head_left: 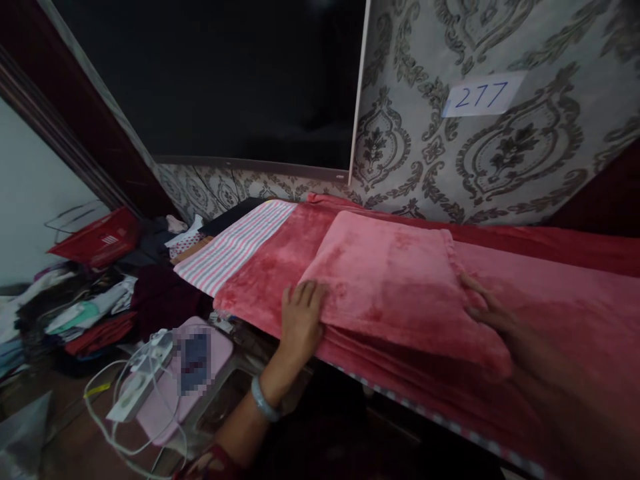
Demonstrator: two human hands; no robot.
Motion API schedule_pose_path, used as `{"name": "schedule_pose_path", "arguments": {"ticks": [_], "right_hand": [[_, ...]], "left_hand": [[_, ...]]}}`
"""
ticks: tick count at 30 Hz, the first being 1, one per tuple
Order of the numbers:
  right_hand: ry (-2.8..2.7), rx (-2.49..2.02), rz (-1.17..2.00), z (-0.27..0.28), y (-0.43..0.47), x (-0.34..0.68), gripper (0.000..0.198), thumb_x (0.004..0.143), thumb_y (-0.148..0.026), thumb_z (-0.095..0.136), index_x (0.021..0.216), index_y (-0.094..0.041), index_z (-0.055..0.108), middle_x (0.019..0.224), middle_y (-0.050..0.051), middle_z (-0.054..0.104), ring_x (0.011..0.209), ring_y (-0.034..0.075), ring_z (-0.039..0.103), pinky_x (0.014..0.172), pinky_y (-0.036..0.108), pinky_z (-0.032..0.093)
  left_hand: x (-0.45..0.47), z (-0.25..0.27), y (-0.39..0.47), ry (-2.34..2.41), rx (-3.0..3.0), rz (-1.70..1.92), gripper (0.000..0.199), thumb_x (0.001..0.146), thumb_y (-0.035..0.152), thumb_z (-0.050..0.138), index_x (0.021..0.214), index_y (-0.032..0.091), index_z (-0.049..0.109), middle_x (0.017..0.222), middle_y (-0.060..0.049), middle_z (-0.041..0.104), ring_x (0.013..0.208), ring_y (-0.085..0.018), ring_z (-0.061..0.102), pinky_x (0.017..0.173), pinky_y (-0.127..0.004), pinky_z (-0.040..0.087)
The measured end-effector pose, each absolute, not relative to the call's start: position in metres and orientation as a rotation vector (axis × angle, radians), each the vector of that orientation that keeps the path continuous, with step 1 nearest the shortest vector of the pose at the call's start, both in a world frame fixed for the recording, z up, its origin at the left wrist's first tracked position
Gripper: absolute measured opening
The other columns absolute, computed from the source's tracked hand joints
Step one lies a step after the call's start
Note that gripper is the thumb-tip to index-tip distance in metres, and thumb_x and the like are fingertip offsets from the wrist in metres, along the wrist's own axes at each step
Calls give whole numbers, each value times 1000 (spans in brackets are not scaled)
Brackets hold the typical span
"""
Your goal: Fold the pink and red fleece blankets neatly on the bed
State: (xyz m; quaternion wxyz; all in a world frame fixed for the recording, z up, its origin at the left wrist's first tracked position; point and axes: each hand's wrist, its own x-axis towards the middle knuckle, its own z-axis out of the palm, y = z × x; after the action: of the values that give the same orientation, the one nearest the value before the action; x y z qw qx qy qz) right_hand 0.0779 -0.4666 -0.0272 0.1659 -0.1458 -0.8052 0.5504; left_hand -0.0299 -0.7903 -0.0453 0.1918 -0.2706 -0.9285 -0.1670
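A folded pink plush blanket [385, 277] lies on a larger spread of red and pink plush cloth [565, 293]. My left hand [303, 317] rests on the front left edge of the folded blanket, fingers lying flat and slightly apart. Along its right edge, my right hand [490, 317] is set with fingers stretched out against the fabric; this hand is partly blurred and dim. To the left, a piece of cloth with pink, grey and white stripes [240, 243] sticks out beside the red plush.
A large dark screen [225, 80] hangs above the cloth. On the wall is a paper marked 277 [483, 95]. At left are a red basket [100, 239], heaped clothes [95, 317], and a power strip [143, 377] with loose white cables beside a pink pad [160, 417].
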Motion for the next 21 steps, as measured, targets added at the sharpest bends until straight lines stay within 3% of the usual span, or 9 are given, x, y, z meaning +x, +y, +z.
{"name": "schedule_pose_path", "arguments": {"ticks": [3, 5, 8, 10, 17, 21], "right_hand": [[-2357, -617, 1729, -43, -445, 89, 77, 77, -55, 67, 149, -32, 51, 96, 7, 78, 82, 31, 75, 64, 43, 65], [-2492, -631, 1547, -47, -423, 87, 75, 74, -57, 68, 142, -28, 59, 81, 5, 76, 68, 30, 73, 57, 43, 62], [-2511, -480, 1099, -37, -398, 54, 48, 74, -56, 65, 111, -27, 76, 94, 8, 78, 86, 33, 74, 73, 45, 62], [-2456, -349, 985, -24, -396, 12, 39, 78, -50, 61, 103, -26, 78, 110, 9, 77, 104, 34, 71, 85, 45, 60], [-2567, -83, 1136, 3, -450, -168, 45, 79, -24, 60, 123, -18, 71, 126, 11, 72, 116, 27, 67, 102, 44, 52], [-2644, -42, 1158, 1, -477, -239, 49, 81, -23, 62, 129, -18, 67, 128, 11, 70, 117, 27, 65, 106, 44, 48]], "left_hand": [[-44, -52, -814, -2560, -631, -583, 66, 63, -1, 49, 125, 14, 67, 129, -16, 69, 120, -33, 63, 103, -52, 50], [-49, -59, -823, -2509, -629, -678, 68, 60, -1, 47, 123, 15, 67, 123, -12, 71, 113, -28, 67, 98, -44, 55], [-52, -70, -826, -2413, -664, -788, 72, 57, 0, 45, 124, 17, 64, 120, -9, 72, 109, -24, 70, 93, -36, 59], [-52, -75, -824, -2354, -667, -827, 73, 56, 0, 44, 124, 17, 63, 120, -9, 72, 108, -23, 71, 90, -35, 60], [-52, -96, -826, -2266, -629, -850, 77, 55, 1, 42, 128, 16, 62, 123, -12, 70, 113, -25, 70, 92, -38, 61], [-52, -111, -832, -2329, -626, -846, 77, 61, 1, 44, 134, 19, 61, 131, -13, 66, 118, -27, 67, 95, -42, 60]]}}
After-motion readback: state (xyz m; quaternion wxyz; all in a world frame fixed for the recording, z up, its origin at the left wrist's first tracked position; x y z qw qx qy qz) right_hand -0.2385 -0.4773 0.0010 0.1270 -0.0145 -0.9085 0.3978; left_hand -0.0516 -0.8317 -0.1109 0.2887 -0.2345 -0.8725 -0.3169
